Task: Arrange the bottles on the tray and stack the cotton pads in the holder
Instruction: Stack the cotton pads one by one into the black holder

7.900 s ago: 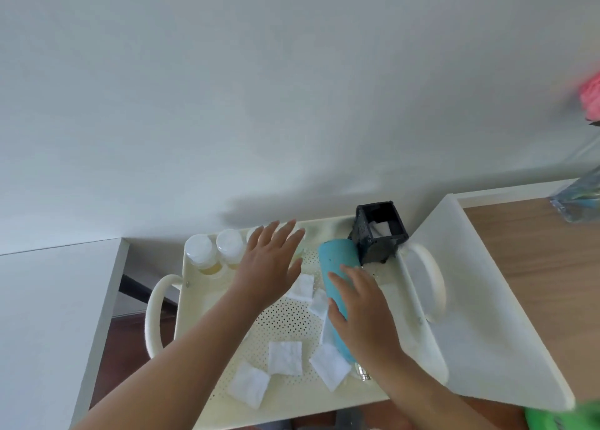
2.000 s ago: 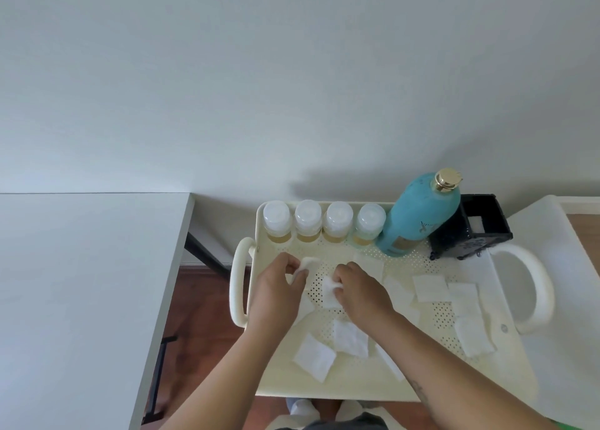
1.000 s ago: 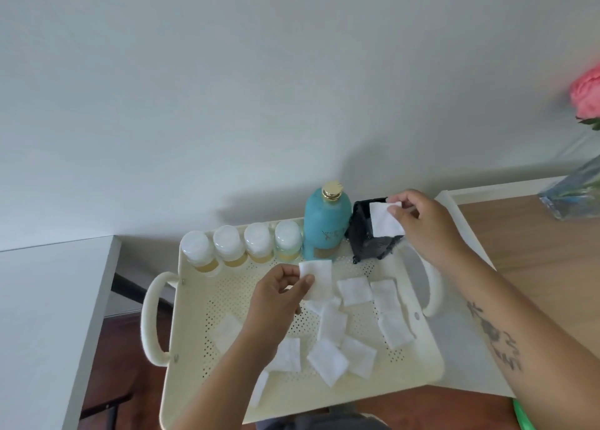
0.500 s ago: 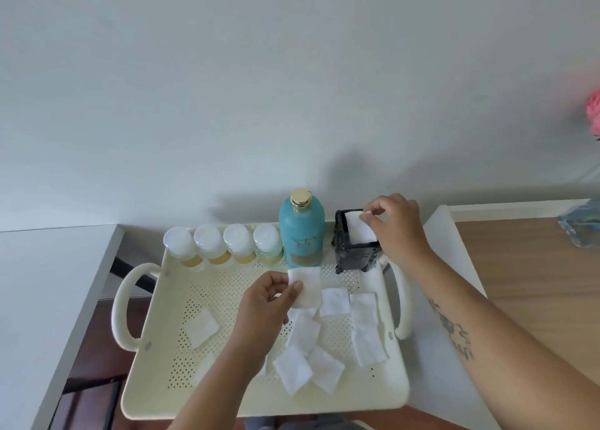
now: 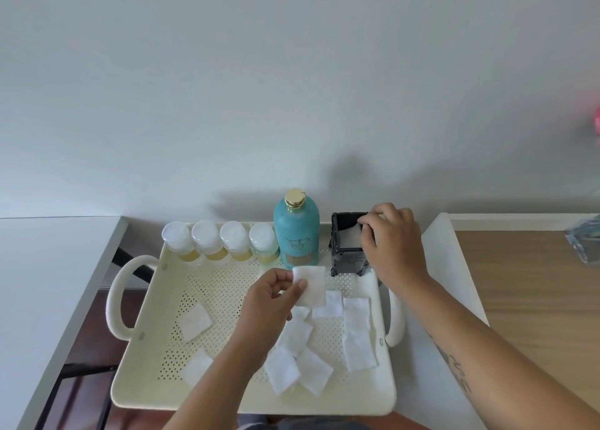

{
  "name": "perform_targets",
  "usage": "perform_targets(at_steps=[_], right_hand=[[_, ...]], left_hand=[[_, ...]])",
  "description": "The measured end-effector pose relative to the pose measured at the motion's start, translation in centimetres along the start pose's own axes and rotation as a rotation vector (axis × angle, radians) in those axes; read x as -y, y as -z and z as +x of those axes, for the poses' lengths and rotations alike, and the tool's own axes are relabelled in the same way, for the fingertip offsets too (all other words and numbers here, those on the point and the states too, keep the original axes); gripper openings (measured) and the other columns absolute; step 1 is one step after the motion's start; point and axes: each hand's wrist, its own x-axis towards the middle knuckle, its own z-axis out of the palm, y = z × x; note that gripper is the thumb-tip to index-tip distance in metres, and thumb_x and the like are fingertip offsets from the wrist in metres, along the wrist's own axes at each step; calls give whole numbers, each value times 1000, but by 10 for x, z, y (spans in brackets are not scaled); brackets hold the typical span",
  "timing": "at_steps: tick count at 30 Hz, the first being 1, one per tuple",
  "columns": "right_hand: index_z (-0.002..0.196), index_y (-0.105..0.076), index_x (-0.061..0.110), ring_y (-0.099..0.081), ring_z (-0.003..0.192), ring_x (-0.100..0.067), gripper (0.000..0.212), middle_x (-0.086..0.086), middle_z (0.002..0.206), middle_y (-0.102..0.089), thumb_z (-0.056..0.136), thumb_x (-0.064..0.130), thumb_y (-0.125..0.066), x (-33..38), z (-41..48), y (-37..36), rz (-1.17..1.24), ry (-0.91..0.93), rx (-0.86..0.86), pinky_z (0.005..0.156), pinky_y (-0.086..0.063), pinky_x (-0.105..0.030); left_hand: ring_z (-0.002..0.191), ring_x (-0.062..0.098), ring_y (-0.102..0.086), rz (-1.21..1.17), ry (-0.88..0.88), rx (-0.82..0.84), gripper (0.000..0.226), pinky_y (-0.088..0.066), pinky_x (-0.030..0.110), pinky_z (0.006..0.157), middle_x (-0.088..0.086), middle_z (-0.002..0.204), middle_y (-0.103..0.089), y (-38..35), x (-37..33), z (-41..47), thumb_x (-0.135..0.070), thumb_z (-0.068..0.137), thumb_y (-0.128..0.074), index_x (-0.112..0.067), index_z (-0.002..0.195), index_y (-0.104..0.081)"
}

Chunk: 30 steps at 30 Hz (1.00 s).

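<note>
You have one head-worn view only, looking forward and steeply down from close above the tray, the pale wall filling its upper half.

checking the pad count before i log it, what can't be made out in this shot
Head view only:
- Number of pads inside the black holder: the right hand covers part of its opening.
- Whether the left hand pinches one cotton pad or several: only its face shows.
- Pads under the left hand and forearm on the tray: hidden.
- The teal bottle label: too small to read.
- Pink object at right: blurred, cut by the edge.
</note>
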Motion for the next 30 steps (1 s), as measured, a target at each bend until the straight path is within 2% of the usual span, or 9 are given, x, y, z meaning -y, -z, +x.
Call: perform_targets(at_steps=[3,6,12,16,18,20,24,28,30], right_hand=[[89,-73,14,-54,107,-32,20,2,103,-70,90,19,-53,0,-13,0,-48,128,56,89,-44,-42],[91,-74,13,-42,132,-34,44,3,108,-71,96,36,-37,1,-15,-2,-143,137,224,114,-26,-49],[90,-71,20,-26,145,-27,85,6,107,-71,90,69,-1,9,-7,-2,-241,124,433,119,-1,-53],[91,-70,21,-37,136,-29,54,7,103,-71,97,53,-28,17,-7,6,-130,70,344,117,-14,-51],[86,-70,21,-52,116,-31,23,8,91,-71,94,32,-51,23,-15,12,42,9,150,99,-35,-45],[82,-69,25,-57,96,-25,11,15,82,-68,90,27,-61,31,-25,19,204,-70,55,81,-39,-38],[97,-68,33,-62,96,-10,18,21,88,-68,86,46,-65,41,-37,24,499,-241,301,85,-46,-38],[88,-66,31,-60,75,6,1,18,78,-66,87,31,-67,45,-36,22,711,-335,387,65,-44,-8],[88,-66,28,-59,69,5,2,13,77,-66,89,27,-65,43,-30,22,724,-347,388,60,-43,-7]], left_hand=[[49,5,-51,-8,3,-5,5,-45,14,51,-7,71,-71,-3,0,2,-27,86,-73,-24,86,-70],[50,5,-50,-28,2,9,5,-45,15,51,-7,70,-70,-6,0,4,-27,87,-73,-23,87,-70],[52,7,-50,-51,3,23,6,-46,15,53,-7,72,-71,-10,-2,9,-29,87,-72,-23,89,-71],[54,6,-52,-121,16,46,6,-48,16,55,-3,76,-72,-13,-6,12,-27,87,-72,-21,91,-72],[54,8,-49,-168,19,57,6,-46,18,54,-2,75,-70,-13,-8,14,-26,87,-73,-21,90,-72],[55,9,-46,-215,19,70,5,-44,21,54,-3,73,-68,-12,-9,15,-27,86,-73,-22,89,-73],[55,10,-43,-284,21,111,2,-41,24,57,-3,72,-66,-15,-12,19,-25,86,-73,-23,88,-74],[55,9,-45,-270,18,125,8,-43,23,56,-1,75,-68,-17,-11,21,-25,85,-74,-21,92,-74],[55,7,-49,-237,25,98,14,-46,21,55,-5,75,-70,-13,-9,22,-25,84,-76,-19,96,-73]])
